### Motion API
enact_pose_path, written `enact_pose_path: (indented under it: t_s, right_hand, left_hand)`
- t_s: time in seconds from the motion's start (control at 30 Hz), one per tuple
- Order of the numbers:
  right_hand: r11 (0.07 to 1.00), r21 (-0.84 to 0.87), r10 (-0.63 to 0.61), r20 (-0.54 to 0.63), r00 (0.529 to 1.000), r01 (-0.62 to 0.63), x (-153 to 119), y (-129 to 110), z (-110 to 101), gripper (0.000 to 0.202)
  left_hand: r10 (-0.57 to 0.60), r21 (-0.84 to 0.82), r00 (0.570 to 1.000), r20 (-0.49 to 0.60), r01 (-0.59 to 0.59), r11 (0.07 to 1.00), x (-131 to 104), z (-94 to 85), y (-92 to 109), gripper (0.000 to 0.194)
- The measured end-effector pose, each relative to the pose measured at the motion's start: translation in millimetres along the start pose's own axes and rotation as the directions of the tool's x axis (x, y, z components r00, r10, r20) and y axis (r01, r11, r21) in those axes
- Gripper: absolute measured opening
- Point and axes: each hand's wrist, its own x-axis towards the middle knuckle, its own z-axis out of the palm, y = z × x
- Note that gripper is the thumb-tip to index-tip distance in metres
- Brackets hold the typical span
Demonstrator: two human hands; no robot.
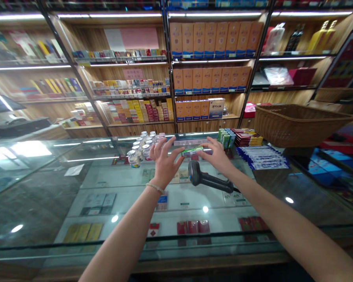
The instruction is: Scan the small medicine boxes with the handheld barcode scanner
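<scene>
A slim green packet (191, 150) is held level above the glass counter, one end in each hand. My left hand (166, 158) pinches its left end between thumb and forefinger, the other fingers raised. At the right end, my right hand (214, 154) grips it with thumb and fingertips. The print on the packet is too small to read. Just below the hands lies a black barcode scanner (209, 181), its head to the left and its handle to the right. Small white-capped bottles (133, 158) stand in a group left of my left hand.
Green packs (226, 138), red packets (245, 137) and blue-white sachets (264, 157) lie on the counter's right side, near a wicker basket (300, 124). Cigarette packs show beneath the glass counter (129, 219). Behind, shelves hold orange boxes (210, 39). A white paper (74, 170) lies left.
</scene>
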Motion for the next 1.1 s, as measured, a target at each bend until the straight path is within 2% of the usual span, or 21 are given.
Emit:
enact_pose_path:
  t_s: [0.2,0.47,0.63,0.83,0.97,1.1]
  right_hand:
    - [0.994,-0.074,-0.082,-0.02,0.996,0.081,-3.0,1.1,-10.8,0.047]
    - [0.939,-0.223,-0.273,-0.012,0.962,0.264,-7.1,-0.6,-35.5,0.04]
    - [0.918,-0.232,-0.317,0.055,0.947,0.321,-8.4,-2.8,-45.4,0.041]
    - [0.894,-0.254,-0.35,0.121,0.929,0.37,-11.1,-5.2,-47.6,0.037]
    - [0.897,-0.223,-0.368,0.099,0.925,0.381,-11.1,-5.1,-46.3,0.037]
    - [0.919,-0.174,-0.356,0.027,0.934,0.355,-11.8,-5.5,-41.7,0.042]
  left_hand:
    - [-0.006,-0.027,0.999,0.045,0.008,1.0,1.5,0.6,7.7,0.019]
    - [-0.013,-0.081,0.986,0.165,0.027,0.996,1.1,-0.2,13.8,0.052]
    - [-0.009,-0.118,0.977,0.212,0.035,0.992,1.6,0.8,13.8,0.038]
    - [0.015,-0.151,0.958,0.285,0.03,0.988,3.6,-0.5,14.6,0.022]
    - [0.002,-0.17,0.958,0.286,0.048,0.984,6.0,-3.1,16.4,0.021]
    - [-0.004,-0.18,0.966,0.26,0.053,0.982,7.8,-5.6,20.1,0.021]
